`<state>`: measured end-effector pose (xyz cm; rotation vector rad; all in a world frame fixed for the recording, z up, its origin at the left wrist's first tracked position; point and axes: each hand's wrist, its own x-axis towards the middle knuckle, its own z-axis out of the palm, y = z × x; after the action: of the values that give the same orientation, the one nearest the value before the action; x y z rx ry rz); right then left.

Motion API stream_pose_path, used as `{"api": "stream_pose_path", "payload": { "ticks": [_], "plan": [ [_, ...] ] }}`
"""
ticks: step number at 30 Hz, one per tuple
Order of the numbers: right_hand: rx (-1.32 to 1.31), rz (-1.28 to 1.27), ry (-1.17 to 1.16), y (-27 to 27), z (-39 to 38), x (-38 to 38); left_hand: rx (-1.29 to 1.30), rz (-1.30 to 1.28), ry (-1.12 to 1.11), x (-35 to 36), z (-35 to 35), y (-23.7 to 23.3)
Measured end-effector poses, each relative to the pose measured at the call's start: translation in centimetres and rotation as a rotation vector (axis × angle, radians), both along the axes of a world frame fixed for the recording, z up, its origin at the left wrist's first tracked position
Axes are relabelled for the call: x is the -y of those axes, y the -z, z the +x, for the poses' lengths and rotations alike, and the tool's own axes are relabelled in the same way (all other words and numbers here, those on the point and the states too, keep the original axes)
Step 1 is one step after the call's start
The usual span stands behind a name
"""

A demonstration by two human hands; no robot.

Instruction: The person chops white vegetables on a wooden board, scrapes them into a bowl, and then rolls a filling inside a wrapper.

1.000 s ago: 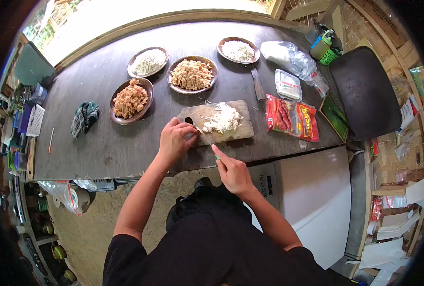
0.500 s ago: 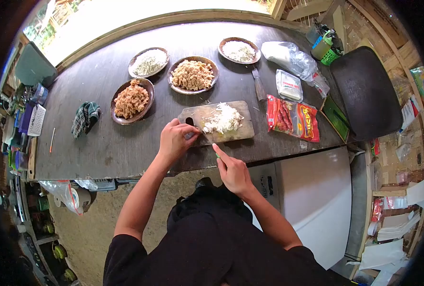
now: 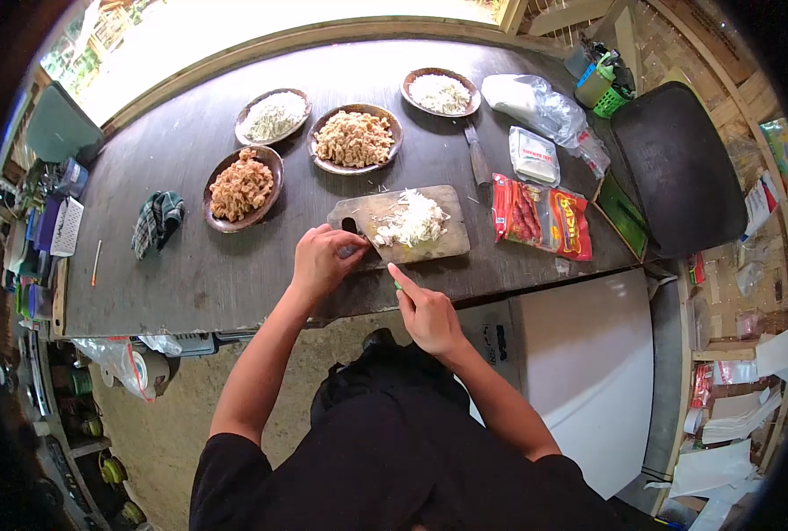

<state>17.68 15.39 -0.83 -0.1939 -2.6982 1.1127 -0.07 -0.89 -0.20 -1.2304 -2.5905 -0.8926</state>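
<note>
My right hand (image 3: pixel 428 317) is closed round the green handle of a knife (image 3: pixel 398 285), index finger stretched along it. Its thin blade reaches the near left part of a wooden cutting board (image 3: pixel 451 241). Beside the blade, the fingers of my left hand (image 3: pixel 325 258) are pinched together at the board's left end; whatever lies between them is hidden. A heap of white shredded food (image 3: pixel 414 219) covers the board's middle, right of the blade.
Behind the board stand a bowl of light brown pieces (image 3: pixel 354 139), a bowl of reddish-brown pieces (image 3: pixel 242 188), and two plates of white shreds (image 3: pixel 274 117) (image 3: pixel 440 94). To the right lie a second knife (image 3: pixel 478 161), a red sausage packet (image 3: pixel 543 217) and plastic bags. A checked cloth (image 3: pixel 158 223) lies left.
My right hand and the knife have shifted slightly left and toward my body. My left hand stays pinched at the board. The whole view has drifted a little.
</note>
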Motion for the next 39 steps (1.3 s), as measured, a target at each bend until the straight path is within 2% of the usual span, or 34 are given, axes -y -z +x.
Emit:
{"api": "stream_pose_path", "payload": {
  "ticks": [6,9,12,14,17,23,32,39],
  "plan": [
    [0.026,-0.011,0.010,-0.7,0.1,-1.0,0.101,0.083,-0.034,-0.5,0.3,0.5],
    [0.054,0.012,0.067,-1.9,0.1,-1.5,0.049,0.114,0.006,-1.3,0.3,0.4],
    [0.076,-0.090,0.124,-2.2,0.4,-2.0,0.013,0.099,0.017,-1.6,0.3,0.4],
    [-0.115,-0.024,0.080,-1.2,1.0,-2.1,-0.083,0.033,0.029,-1.5,0.3,0.2],
    [-0.077,-0.004,0.010,-1.0,2.2,-1.4,-0.178,0.010,0.046,-1.4,0.3,0.1],
    [0.050,0.050,0.011,-2.3,3.4,-0.5,-0.110,-0.003,0.037,-1.3,0.1,0.6],
    [0.134,0.190,0.059,-1.4,2.2,-0.3,-0.053,-0.008,0.022,-1.4,0.2,0.3],
    [0.028,0.113,0.086,-0.9,2.3,-1.7,-0.034,0.040,0.011,-1.6,0.5,0.3]
  ]
}}
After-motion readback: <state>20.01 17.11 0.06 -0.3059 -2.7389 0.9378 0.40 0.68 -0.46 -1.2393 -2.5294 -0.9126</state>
